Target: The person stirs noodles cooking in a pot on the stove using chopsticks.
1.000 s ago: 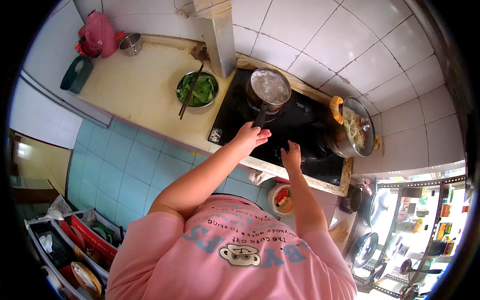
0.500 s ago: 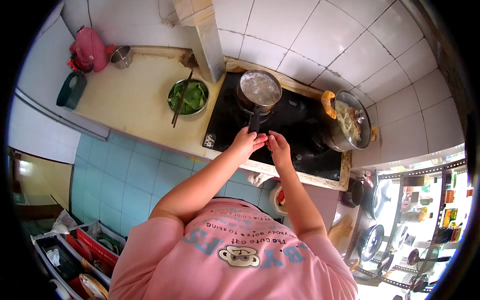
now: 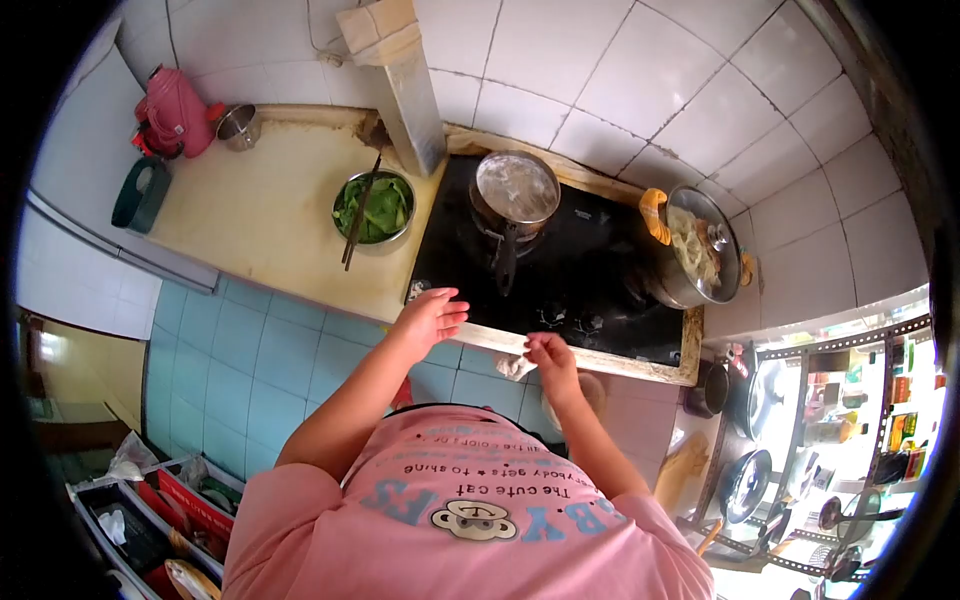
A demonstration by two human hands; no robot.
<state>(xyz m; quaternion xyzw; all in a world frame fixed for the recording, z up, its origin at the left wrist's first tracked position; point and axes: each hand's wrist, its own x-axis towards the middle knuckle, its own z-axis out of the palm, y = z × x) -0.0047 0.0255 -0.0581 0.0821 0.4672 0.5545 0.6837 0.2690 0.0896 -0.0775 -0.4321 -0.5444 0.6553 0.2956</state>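
Note:
My left hand (image 3: pixel 430 322) is open with its fingers stretched out, just in front of the left end of the black cooktop (image 3: pixel 590 262). The right hand (image 3: pixel 553 360) hovers by the cooktop's front edge, fingers curled together; whatever may be in them is hidden. Neither hand touches the saucepan (image 3: pixel 481 212), which stands on the left burner with whitish, cloudy liquid inside. Its black handle (image 3: pixel 507 265) points toward me. To the left, a metal bowl (image 3: pixel 392 240) holds green leaves (image 3: pixel 387 207), with dark chopsticks (image 3: pixel 361 217) lying across it.
A glass-lidded pot (image 3: pixel 679 291) stands at the cooktop's right, a yellow cloth (image 3: pixel 654 215) on its handle. The pale counter (image 3: pixel 262 195) carries a pink kettle-like jug (image 3: pixel 183 115), a small steel bowl (image 3: pixel 239 128) and a green container (image 3: pixel 141 196). A utensil rack is at right.
Both hands have drawn back from the saucepan handle toward my body and moved apart, the left one leftward. The saucepan and bowl stay in place.

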